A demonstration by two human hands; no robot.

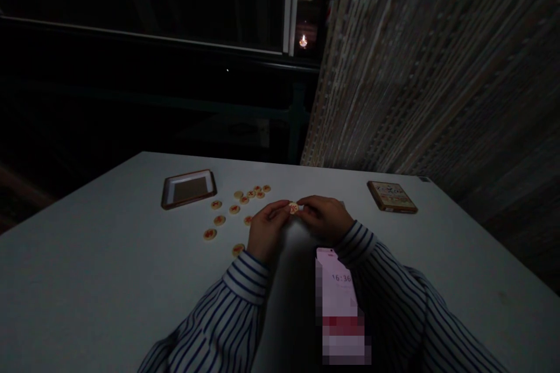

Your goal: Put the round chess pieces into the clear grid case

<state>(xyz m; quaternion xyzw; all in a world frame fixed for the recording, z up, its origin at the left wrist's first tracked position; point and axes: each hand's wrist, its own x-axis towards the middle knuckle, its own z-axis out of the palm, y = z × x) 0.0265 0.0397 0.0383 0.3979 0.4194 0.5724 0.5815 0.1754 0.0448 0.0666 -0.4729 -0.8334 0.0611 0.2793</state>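
A round, pale game piece with a red character [293,208] is pinched between both hands above the white table [131,280]. The fingertips of my left hand [268,229] grip its left edge, while my right hand [326,217] holds its right edge. Several similar round pieces lie scattered to the left of my hands, among them one near the table's middle [234,209], one farther left [209,234] and one beside my left wrist [238,250]. Part of another piece [248,220] is hidden behind my left hand.
An open, shallow box tray [165,194] lies at the back left. At the right rests a flat box with a printed lid [392,196]. A lit phone [335,291] lies below my right wrist. Behind the table hang a string curtain [394,70] and a dark window.
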